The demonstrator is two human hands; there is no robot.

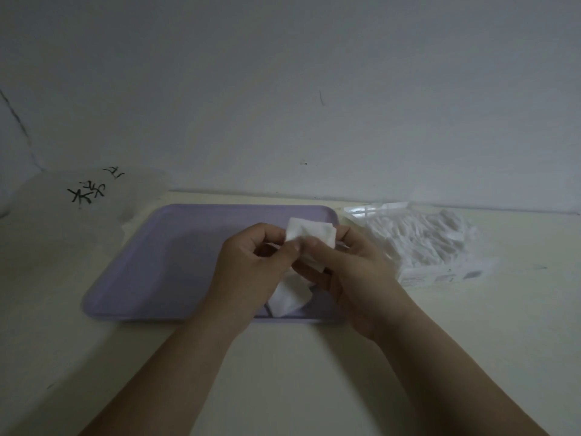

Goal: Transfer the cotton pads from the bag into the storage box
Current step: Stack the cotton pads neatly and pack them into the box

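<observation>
Far left on the pale bench point(283, 357), a frosted pale thing w/ black handwritten characters point(94, 196), bag or lid, can't tell, well apart from the action. Next, the lavender rectangular plastic tray point(176, 247), bare on its left half. Over its right half, the left hand point(251, 262) is curled, thumb & fingers pinching the white square cotton pads point(309, 234) at their left edge. The right hand point(355, 269) is clamped on the same bunch from the other side, thumb on top. Another white pad piece point(290, 297) shows below the hands, hanging from the grip or lying on the tray, can't tell. Right of the tray sits the clear crinkly plastic bag point(421, 243) packed w/ more pads. At its back-left is a clear hard plastic box rim point(364, 211), prob the storage box, mostly hidden.

Risks, imo: pads are thin, soft & stacked, so two hands tugging opposite ways could peel the bunch apart & drop some onto the tray. The lower piece looks loosest and goes first if the grip shifts. The box opening sits behind the bag, so carrying across could snag the bag & drag it. Light is dim, edges hard to judge
</observation>
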